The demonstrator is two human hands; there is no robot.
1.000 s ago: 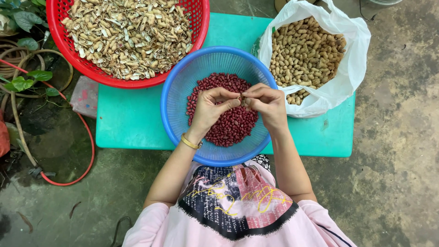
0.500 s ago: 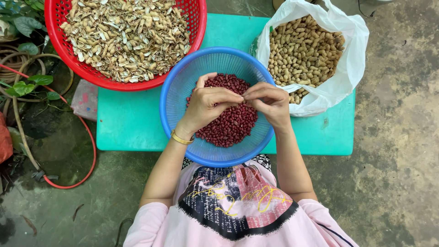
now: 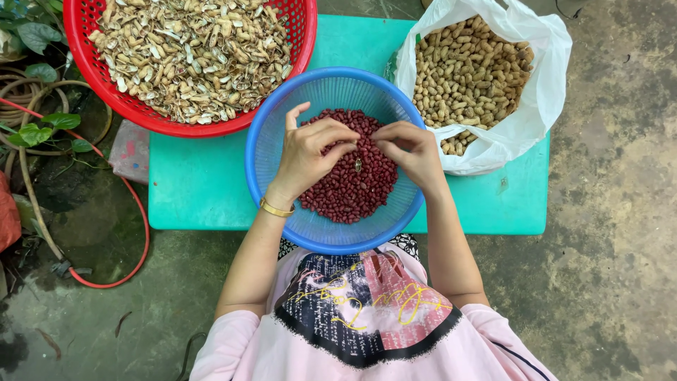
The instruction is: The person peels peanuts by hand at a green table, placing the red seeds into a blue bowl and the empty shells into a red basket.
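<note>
**Hands over the blue basket, a shell scrap between them**

I see a small pale bit [image 3: 358, 165], perhaps a piece of peanut shell, lying or falling on the red kernels [image 3: 350, 190] between my two hands, over the middle of the blue basket [image 3: 264, 152]. My left hand [image 3: 308, 156] hovers above the kernels with fingers curled inward and the forefinger raised; I cannot tell whether its grip has hold of anything. My right hand [image 3: 412, 152] is pinched in the same way, fingertips drawn together, and whatever may be inside them is hidden from me.

The blue basket sits on the teal tabletop [image 3: 197, 190], its near rim hanging past the edge toward my lap. The red basket [image 3: 95, 70] of empty shells touches it at upper left; the white bag [image 3: 546, 70] of unshelled peanuts lies just beside it at right.

My worry is that shell scraps will drop among the clean kernels, since both hands work directly above them. Pressing on the overhanging rim could also tip the blue basket
</note>
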